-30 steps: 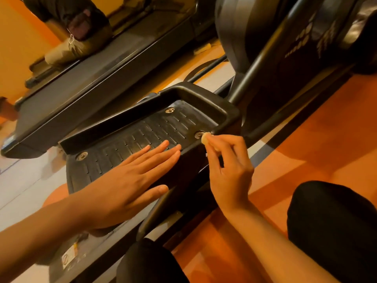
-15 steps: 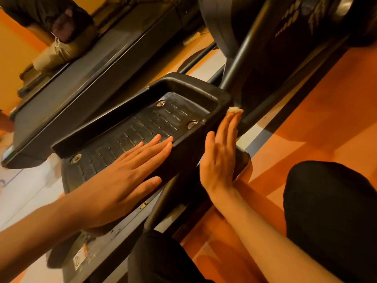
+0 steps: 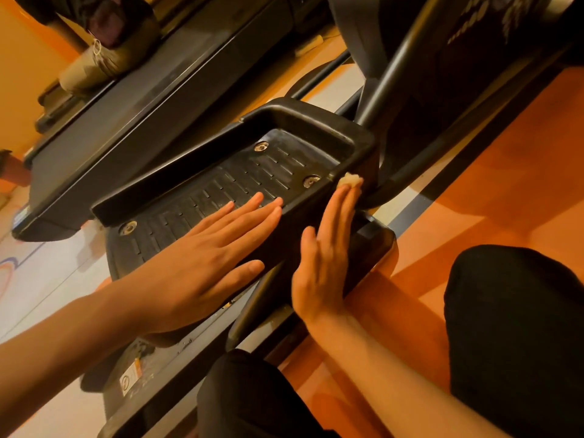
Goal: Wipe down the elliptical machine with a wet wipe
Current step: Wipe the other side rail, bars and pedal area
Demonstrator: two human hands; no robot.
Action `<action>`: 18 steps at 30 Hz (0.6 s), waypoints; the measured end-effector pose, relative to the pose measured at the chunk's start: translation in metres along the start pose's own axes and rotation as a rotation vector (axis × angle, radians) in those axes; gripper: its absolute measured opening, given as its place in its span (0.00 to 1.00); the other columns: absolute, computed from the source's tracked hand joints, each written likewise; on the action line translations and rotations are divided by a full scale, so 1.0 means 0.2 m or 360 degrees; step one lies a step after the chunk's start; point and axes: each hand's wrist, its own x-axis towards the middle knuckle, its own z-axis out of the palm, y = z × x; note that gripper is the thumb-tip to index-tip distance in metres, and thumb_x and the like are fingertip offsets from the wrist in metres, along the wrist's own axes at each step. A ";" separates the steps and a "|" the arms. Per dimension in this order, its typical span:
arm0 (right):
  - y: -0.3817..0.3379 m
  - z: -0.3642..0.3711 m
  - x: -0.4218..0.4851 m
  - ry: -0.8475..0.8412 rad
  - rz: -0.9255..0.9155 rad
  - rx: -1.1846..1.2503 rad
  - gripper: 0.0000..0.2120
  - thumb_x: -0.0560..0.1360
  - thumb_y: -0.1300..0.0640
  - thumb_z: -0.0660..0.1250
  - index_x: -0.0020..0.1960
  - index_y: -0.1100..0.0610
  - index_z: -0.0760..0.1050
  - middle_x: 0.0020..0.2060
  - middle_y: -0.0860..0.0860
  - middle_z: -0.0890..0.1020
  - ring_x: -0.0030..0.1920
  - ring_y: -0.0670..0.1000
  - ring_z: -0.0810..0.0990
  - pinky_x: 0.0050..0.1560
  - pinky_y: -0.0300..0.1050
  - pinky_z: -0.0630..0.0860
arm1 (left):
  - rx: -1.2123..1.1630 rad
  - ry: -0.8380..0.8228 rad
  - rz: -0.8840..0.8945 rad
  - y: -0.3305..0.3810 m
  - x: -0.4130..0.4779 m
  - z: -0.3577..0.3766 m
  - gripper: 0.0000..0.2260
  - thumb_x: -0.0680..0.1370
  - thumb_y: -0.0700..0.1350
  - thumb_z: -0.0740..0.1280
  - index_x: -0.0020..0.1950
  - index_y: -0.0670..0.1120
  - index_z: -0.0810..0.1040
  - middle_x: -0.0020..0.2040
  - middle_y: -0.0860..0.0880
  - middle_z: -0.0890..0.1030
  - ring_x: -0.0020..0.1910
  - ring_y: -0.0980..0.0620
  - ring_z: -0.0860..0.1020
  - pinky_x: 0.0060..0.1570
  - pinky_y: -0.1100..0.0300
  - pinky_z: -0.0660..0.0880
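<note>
- A small warning sticker (image 3: 129, 379) sits low on the elliptical's base frame (image 3: 164, 352) — white, with a round black symbol and an orange-and-yellow patch beside it; whatever is printed on it is too small to read from here.
- Pale lettering (image 3: 466, 25) runs across the dark housing (image 3: 474, 58) at the top right — rows of rounded characters, tilted and blurred, and I cannot make out a single word or number.
- The foot pedal (image 3: 240, 184) shows only moulded slots and bolt heads, no readable mark.
- Nothing else here carries legible writing.
</note>
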 end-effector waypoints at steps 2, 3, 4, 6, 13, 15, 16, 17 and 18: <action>0.00 0.06 -0.23 -0.0205 -0.0155 -0.0098 0.31 0.86 0.44 0.44 0.83 0.57 0.40 0.83 0.53 0.42 0.83 0.55 0.44 0.83 0.53 0.45 | 0.0001 0.0011 0.0004 0.00 0.00 0.00 0.28 0.87 0.60 0.46 0.86 0.53 0.46 0.85 0.58 0.46 0.84 0.54 0.43 0.80 0.54 0.40; 0.02 0.06 -0.30 -0.0299 -0.0220 -0.0182 0.32 0.86 0.41 0.42 0.83 0.55 0.39 0.83 0.53 0.41 0.83 0.55 0.43 0.82 0.51 0.43 | -0.0016 0.0011 -0.0003 0.00 0.00 0.00 0.28 0.87 0.61 0.46 0.86 0.53 0.48 0.86 0.57 0.47 0.84 0.55 0.43 0.81 0.53 0.40; 0.05 0.05 -0.30 -0.0361 -0.0290 -0.0307 0.33 0.86 0.40 0.41 0.83 0.55 0.39 0.83 0.53 0.40 0.83 0.55 0.43 0.82 0.49 0.41 | -0.0030 0.0006 -0.0013 0.00 0.01 0.00 0.29 0.87 0.62 0.47 0.86 0.52 0.49 0.86 0.57 0.49 0.84 0.55 0.43 0.81 0.53 0.40; 0.12 -0.02 -0.21 -0.0368 -0.0427 -0.0524 0.31 0.86 0.44 0.44 0.83 0.58 0.43 0.83 0.54 0.42 0.83 0.56 0.44 0.82 0.51 0.41 | -0.0022 0.0015 -0.0021 0.00 0.01 -0.01 0.30 0.86 0.63 0.48 0.85 0.53 0.51 0.85 0.57 0.50 0.84 0.57 0.42 0.81 0.56 0.38; 0.02 -0.03 0.01 -0.0041 -0.0213 -0.0311 0.32 0.82 0.53 0.47 0.82 0.65 0.47 0.83 0.60 0.47 0.83 0.55 0.45 0.81 0.64 0.50 | 0.0151 0.0122 0.0128 0.00 -0.05 -0.04 0.28 0.87 0.61 0.49 0.83 0.49 0.60 0.84 0.52 0.59 0.84 0.57 0.49 0.82 0.52 0.42; -0.01 0.05 -0.17 -0.0163 -0.0301 -0.0240 0.31 0.83 0.52 0.48 0.82 0.65 0.47 0.83 0.60 0.46 0.83 0.57 0.46 0.81 0.63 0.49 | 0.0150 0.0063 0.0139 -0.02 -0.12 -0.06 0.29 0.86 0.62 0.48 0.84 0.48 0.57 0.85 0.52 0.56 0.84 0.56 0.49 0.82 0.51 0.43; 0.00 0.08 -0.28 -0.0288 -0.0427 -0.0261 0.31 0.85 0.49 0.46 0.82 0.64 0.46 0.83 0.59 0.45 0.83 0.58 0.46 0.82 0.61 0.48 | 0.0156 0.0022 0.0157 -0.03 -0.15 -0.07 0.30 0.86 0.62 0.48 0.85 0.48 0.56 0.85 0.52 0.54 0.84 0.54 0.49 0.81 0.50 0.43; 0.01 0.09 -0.37 -0.0422 -0.0584 -0.0333 0.31 0.85 0.46 0.44 0.82 0.62 0.45 0.83 0.57 0.45 0.83 0.58 0.46 0.82 0.59 0.46 | 0.0172 -0.0008 0.0179 -0.04 -0.19 -0.07 0.30 0.86 0.62 0.48 0.85 0.48 0.54 0.86 0.52 0.52 0.84 0.53 0.48 0.81 0.49 0.43; 0.04 0.08 -0.41 -0.0528 -0.0749 -0.0439 0.31 0.86 0.44 0.42 0.83 0.60 0.43 0.83 0.56 0.44 0.83 0.57 0.46 0.82 0.56 0.45 | 0.0187 -0.0024 0.0192 -0.05 -0.22 -0.07 0.31 0.86 0.62 0.47 0.85 0.48 0.52 0.86 0.52 0.50 0.85 0.51 0.47 0.81 0.49 0.43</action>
